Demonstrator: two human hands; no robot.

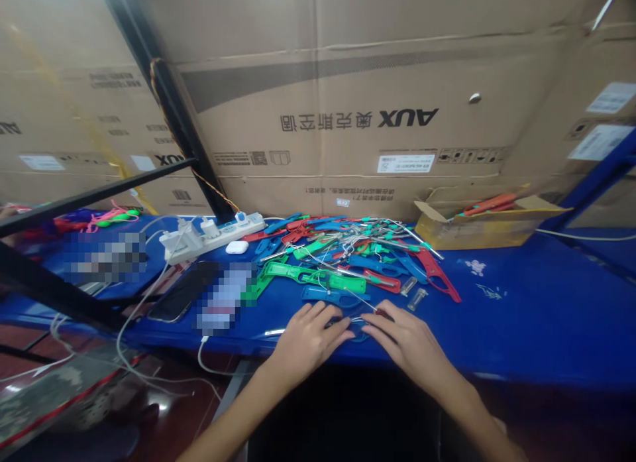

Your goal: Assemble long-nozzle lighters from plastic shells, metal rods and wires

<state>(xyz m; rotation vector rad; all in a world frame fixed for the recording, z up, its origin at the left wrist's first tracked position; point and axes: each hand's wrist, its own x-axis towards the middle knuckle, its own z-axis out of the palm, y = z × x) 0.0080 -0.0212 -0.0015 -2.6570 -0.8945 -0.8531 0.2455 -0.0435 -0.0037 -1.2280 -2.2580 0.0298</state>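
Note:
Close to the table's front edge, my left hand is closed around a blue plastic handle piece, mostly covered by fingers. A thin metal rod sticks out on that hand's left side. White string loops between the two hands. My right hand pinches a small screwdriver, its thin shaft slanting up to the left and its dark red handle partly hidden. Just beyond the fingers lie another blue handle piece and a green one.
Behind is a heap of red, blue and green plastic parts with rods and strings. An open carton stands at the back right. To the left are a power strip, earbud case, phones, cables and a black metal post.

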